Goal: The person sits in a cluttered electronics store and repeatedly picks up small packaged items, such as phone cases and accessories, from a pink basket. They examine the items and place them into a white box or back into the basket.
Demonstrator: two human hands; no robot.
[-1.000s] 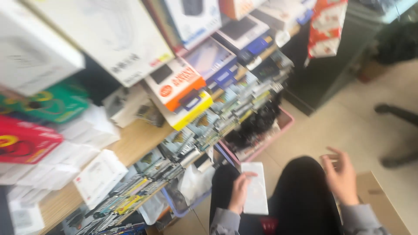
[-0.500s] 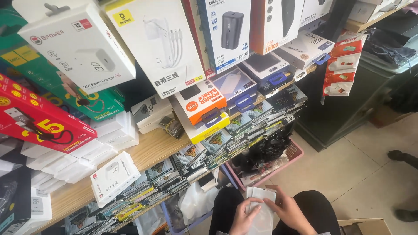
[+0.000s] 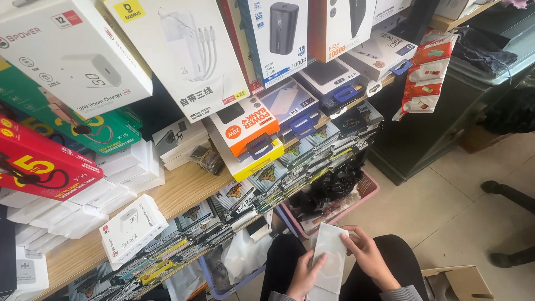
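A wooden surface (image 3: 184, 187) ran across the left and middle of the scene, stacked with white, green and red boxes, and big white cartons leaned above it at the far side. Along its near edge hung rows of flat packets (image 3: 312, 161), overlapping like tiles. Below them, toward the right, a pink plastic basket (image 3: 370, 189) sat on the floor, filled with black items and clear wrapped pieces. To its left a blue basket (image 3: 214, 278) held a crumpled white plastic bag (image 3: 245, 253). At the near right corner stood an open cardboard box (image 3: 462, 281); its contents could not be made out.

At the near edge, over the person's dark-clad lap, both hands held a thin white pouch (image 3: 329, 262). The left hand (image 3: 304, 276) had its grip closed on the pouch's lower left side, thumb on the front. The right hand (image 3: 370, 256) pinched the upper right edge, fingers curled narrowly around it.
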